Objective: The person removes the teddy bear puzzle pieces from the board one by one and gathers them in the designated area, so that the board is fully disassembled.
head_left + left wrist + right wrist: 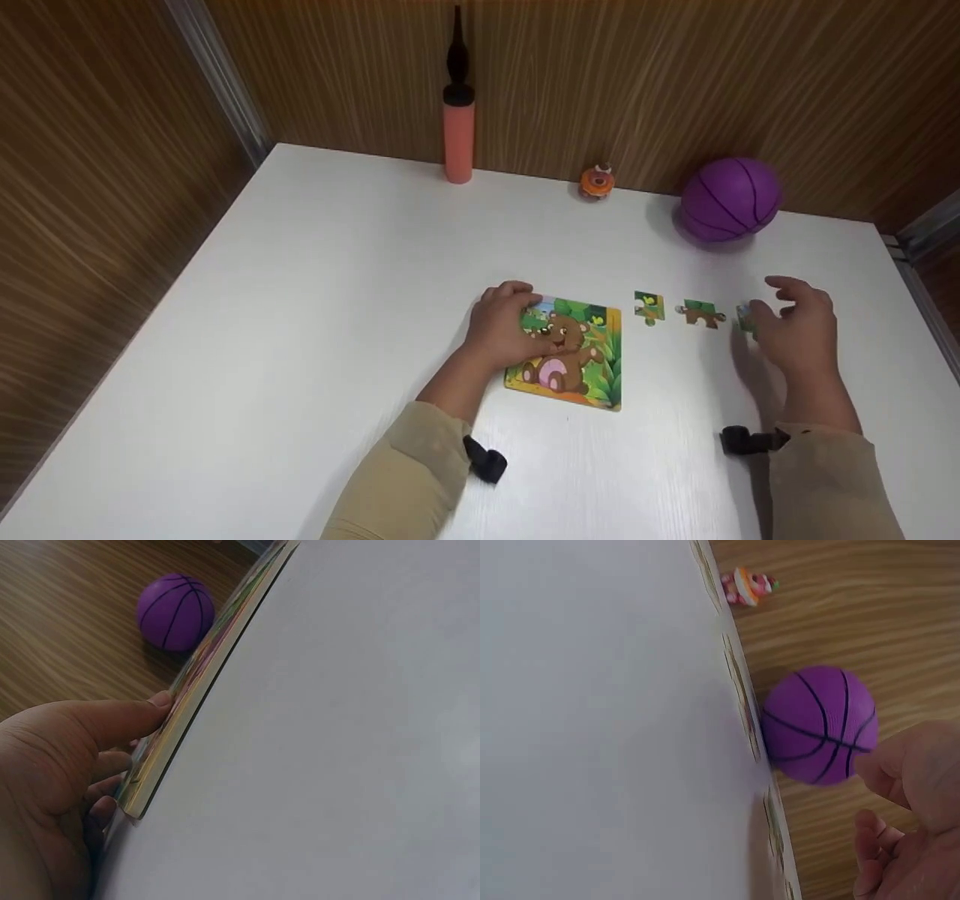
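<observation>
Table (337, 262) brt w/ soft shadows, walls (562, 90) dim

Tan sleeves (405, 476) — stubby black wrist cameras (491, 466), seemingly rounded.

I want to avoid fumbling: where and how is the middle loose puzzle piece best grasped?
Probably pinch the middle piece by its left and right ends, coming from above: it lies flat on the white table, and both ends jut out.
</observation>
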A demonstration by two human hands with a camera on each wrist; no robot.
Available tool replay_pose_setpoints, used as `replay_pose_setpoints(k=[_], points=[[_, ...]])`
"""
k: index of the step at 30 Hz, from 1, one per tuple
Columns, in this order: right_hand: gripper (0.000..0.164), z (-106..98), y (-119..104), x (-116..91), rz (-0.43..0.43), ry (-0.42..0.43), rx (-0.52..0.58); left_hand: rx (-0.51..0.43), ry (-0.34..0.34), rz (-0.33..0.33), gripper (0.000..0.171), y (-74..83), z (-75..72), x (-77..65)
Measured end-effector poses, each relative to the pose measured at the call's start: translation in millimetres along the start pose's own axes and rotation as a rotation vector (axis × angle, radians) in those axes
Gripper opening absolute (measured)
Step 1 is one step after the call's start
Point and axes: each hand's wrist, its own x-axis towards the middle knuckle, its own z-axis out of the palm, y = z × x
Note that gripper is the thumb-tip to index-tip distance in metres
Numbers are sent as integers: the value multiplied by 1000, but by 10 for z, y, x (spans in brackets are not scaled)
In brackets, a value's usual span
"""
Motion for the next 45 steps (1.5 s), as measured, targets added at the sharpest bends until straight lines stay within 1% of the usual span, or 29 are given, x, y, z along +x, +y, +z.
replay_pose_setpoints(k=[8, 15, 23, 27, 34, 37, 39, 42, 45], points=[[49, 188, -320, -63, -98, -67, 20, -3, 12, -7, 78, 3, 4, 10], [47, 422, -564, -199, -176, -177, 84, -14, 6, -12, 79, 3, -7, 0], [46, 603, -827, -368, -254, -273, 112, -9, 10, 3, 78, -2, -15, 3], [46, 684, -911, -459, -284, -332, 110, -12, 0, 0, 77, -4, -9, 8], [51, 813, -1017, -590, -315, -502, 73, 7, -2, 10, 83, 2, 6, 20], [51, 852, -1028, -626, -328, -579, 69, 16, -7, 11, 85, 12, 9, 21], [50, 872, -1036, -640, -335, -615, 70, 19, -12, 8, 84, 20, 7, 20], [48, 898, -1046, -657, -352, -625, 54, 23, -17, -1, 85, 24, 7, 20], [48, 928, -1055, -674, -360, -609, 26, 21, -18, -10, 86, 24, 2, 23]])
